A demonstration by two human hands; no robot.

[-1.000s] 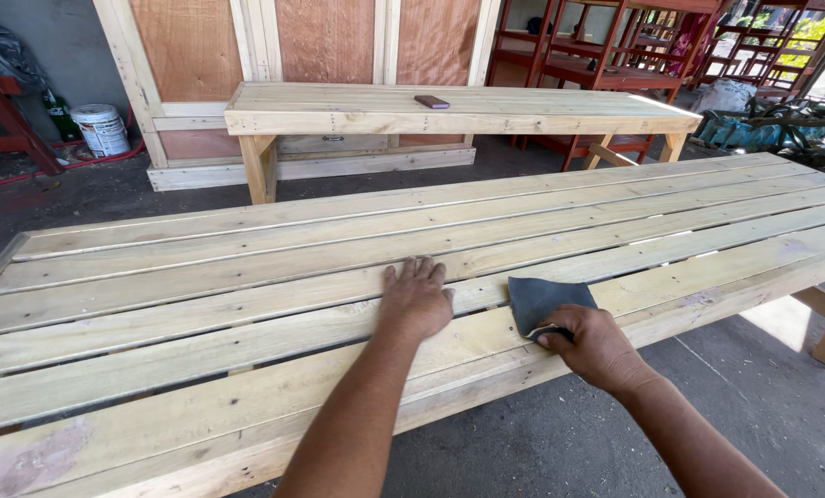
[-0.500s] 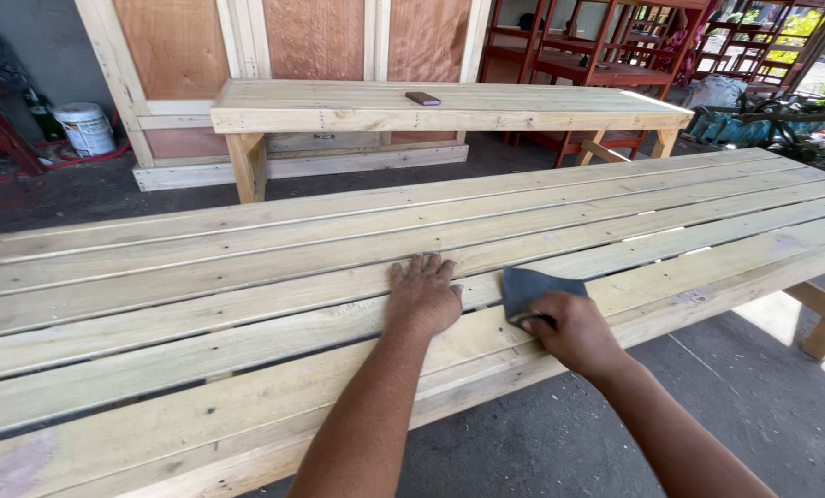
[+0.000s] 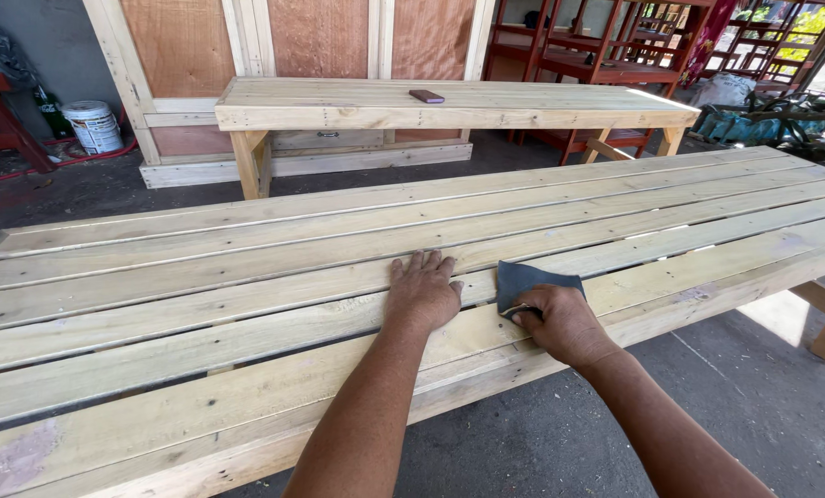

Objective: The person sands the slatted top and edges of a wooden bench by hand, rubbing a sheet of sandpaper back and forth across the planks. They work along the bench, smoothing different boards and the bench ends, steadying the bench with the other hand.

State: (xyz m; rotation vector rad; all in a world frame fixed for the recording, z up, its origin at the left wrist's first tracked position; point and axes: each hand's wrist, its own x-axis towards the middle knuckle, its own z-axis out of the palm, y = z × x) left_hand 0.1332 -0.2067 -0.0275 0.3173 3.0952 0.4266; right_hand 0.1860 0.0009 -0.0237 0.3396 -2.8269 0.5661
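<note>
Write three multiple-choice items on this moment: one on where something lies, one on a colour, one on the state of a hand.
1. Where does the small dark block lie?
A. on the far bench top
B. on the ground by the bucket
C. under the right hand

2. What colour is the sheet of sandpaper?
A. bright yellow
B. dark grey
C. white

3. How is the left hand?
A. closed in a fist around a tool
B. lifted clear of the wood
C. flat, palm down on the near bench

Answers:
1. A, it sits on the planks of the far bench, apart from anything else.
2. B, the sheet under the right hand is dark grey against the pale wood.
3. C, its fingers are spread on a plank of the near bench, holding nothing.
</note>
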